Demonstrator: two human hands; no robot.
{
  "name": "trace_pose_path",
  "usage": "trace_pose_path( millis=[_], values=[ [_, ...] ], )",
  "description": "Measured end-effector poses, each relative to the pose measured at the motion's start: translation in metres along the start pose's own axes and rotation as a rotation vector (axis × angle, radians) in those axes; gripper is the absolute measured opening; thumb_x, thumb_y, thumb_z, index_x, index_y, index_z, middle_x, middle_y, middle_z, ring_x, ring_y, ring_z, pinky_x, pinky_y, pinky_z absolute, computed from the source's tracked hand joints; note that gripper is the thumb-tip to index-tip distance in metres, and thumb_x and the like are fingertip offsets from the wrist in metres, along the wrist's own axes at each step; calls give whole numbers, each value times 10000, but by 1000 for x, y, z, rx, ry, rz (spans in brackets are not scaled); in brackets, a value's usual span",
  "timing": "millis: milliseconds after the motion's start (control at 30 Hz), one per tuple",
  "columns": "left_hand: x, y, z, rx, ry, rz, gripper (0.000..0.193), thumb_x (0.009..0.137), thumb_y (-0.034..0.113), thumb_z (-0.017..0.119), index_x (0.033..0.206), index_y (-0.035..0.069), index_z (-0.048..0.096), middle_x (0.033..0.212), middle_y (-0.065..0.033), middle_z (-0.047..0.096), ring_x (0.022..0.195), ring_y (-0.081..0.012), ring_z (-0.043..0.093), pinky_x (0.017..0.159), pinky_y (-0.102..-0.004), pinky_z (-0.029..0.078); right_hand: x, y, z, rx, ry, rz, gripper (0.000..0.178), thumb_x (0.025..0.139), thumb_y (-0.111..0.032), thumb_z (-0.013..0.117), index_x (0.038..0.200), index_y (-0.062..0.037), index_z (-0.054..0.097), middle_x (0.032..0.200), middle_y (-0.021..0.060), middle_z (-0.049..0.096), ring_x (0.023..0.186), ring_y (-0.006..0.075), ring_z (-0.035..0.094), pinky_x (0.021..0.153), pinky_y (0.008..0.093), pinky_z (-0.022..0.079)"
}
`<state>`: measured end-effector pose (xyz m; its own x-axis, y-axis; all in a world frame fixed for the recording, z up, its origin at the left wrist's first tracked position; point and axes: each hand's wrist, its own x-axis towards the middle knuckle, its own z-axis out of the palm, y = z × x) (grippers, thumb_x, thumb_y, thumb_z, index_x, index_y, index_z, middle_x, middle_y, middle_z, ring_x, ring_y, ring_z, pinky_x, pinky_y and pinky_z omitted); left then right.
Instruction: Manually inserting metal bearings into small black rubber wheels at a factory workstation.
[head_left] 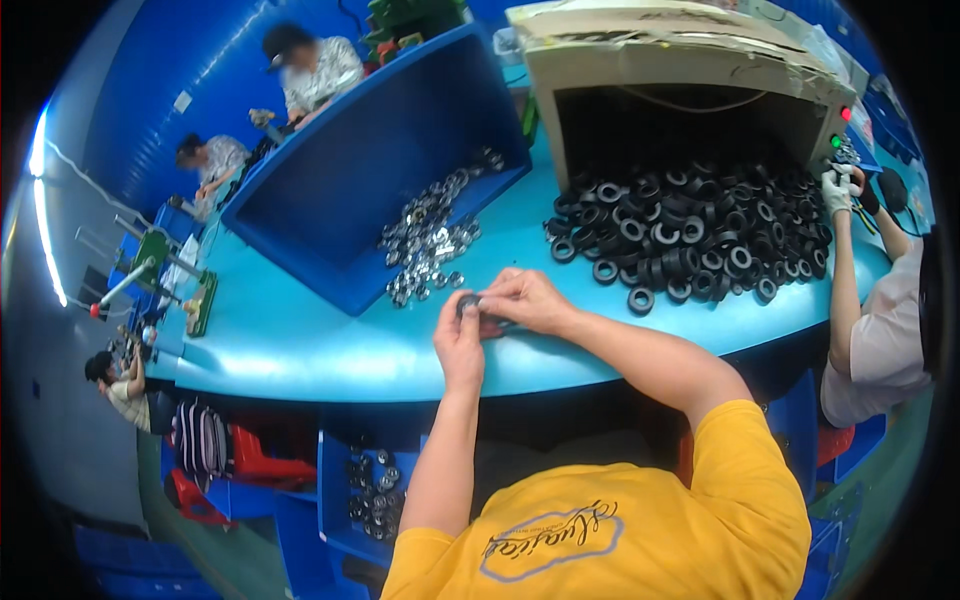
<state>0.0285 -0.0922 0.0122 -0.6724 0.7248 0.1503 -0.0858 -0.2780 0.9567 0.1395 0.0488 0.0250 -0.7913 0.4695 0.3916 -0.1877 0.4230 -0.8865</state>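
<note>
Over the front part of the teal table, my left hand is closed around a black ring. My right hand meets it from the right, its thumb and fingertips pinched at the ring's edge. Whatever small piece the right fingertips may hold is hidden. Just beyond my hands, shiny metal parts spill from a tipped blue bin. To the right lies a large heap of black rings.
Behind the ring heap stands a worn cream box with an open front. A blue crate of black and metal parts sits low at my left. A green hand press is at the far left. Co-workers sit left and right; one wears gloves.
</note>
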Motion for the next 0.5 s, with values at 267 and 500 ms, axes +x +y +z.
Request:
trace_pose_path(
  millis=[267, 500],
  values=[
    [-5, 0, -2, 7, 60, -9, 259, 1085, 140, 622, 1311, 17, 649, 993, -46, 694, 723, -104, 657, 650, -312, 645, -9, -25, 8, -142, 62, -82, 199, 912, -203, 788, 1074, -102, 844, 923, 107, 715, 854, 243, 685, 754, 363, 541],
    [-6, 19, 7, 7, -98, -23, 593, 1038, 64, 656, 1576, 26, 409, 1194, -80, 656, 968, -144, 675, 780, -300, 628, 4, -14, 4, 273, -24, 318, 296, 1029, -257, 712, 1248, -70, 779, 999, 33, 745, 876, 129, 665, 754, 294, 547]
  ],
)
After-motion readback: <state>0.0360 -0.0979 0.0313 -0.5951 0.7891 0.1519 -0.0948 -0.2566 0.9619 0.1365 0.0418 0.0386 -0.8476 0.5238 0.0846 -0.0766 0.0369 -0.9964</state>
